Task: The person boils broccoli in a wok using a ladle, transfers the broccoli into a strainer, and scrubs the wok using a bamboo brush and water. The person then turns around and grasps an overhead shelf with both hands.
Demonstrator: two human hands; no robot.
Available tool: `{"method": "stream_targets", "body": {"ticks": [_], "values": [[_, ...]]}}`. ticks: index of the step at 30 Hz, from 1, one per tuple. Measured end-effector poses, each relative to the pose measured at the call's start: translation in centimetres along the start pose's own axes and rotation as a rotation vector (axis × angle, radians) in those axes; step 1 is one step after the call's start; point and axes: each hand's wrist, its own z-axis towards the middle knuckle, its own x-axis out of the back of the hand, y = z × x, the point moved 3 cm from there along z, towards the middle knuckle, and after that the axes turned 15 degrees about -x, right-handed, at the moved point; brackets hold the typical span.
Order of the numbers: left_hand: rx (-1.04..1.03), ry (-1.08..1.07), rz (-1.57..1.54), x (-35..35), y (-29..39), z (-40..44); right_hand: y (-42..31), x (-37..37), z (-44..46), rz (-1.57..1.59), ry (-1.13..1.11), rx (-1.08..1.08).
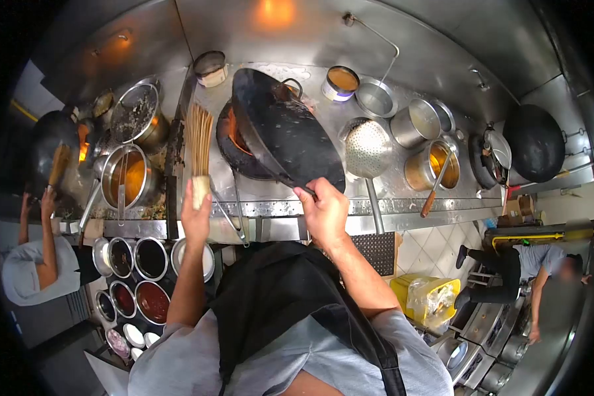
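Observation:
A bundle of thin sticks, a wok brush (200, 142), stands bristles up in my left hand (197, 214), whose fingers wrap its pale bound base. My right hand (327, 210) is closed round the handle of a large black wok (287, 129). The wok is tilted up over the burner (230, 135), where an orange glow shows at its left edge. Right of the wok, a perforated ladle (367, 148) rests with its handle toward me. Metal tongs (239, 208) lie between my hands.
Pots of orange liquid (127, 175) and a strainer pot (135, 112) stand left. Steel pots (416, 123), a ladle pot (432, 165) and another wok (538, 143) are right. Sauce containers (153, 301) sit lower left. Co-workers stand far left (33, 270) and far right (538, 261).

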Motion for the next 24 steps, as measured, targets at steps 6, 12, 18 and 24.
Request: {"method": "stream_targets", "body": {"ticks": [6,12,18,24], "values": [[0.187,-0.032,0.201,-2.2,-7.3,-7.8,0.0,1.0,1.8,0.158,0.031,-0.167],[0.464,-0.458,0.661,-3.3,-12.2,-11.1,-0.4,-0.1,1.5,0.088,0.013,0.004],[-0.419,-0.842,0.678,-5.6,-7.6,-8.7,2.5,-5.6,0.4,-0.193,-0.168,0.367],[-0.340,-1.222,0.713,-8.6,-4.2,-9.0,6.9,-13.4,2.3,-0.287,-0.187,0.301]]}}
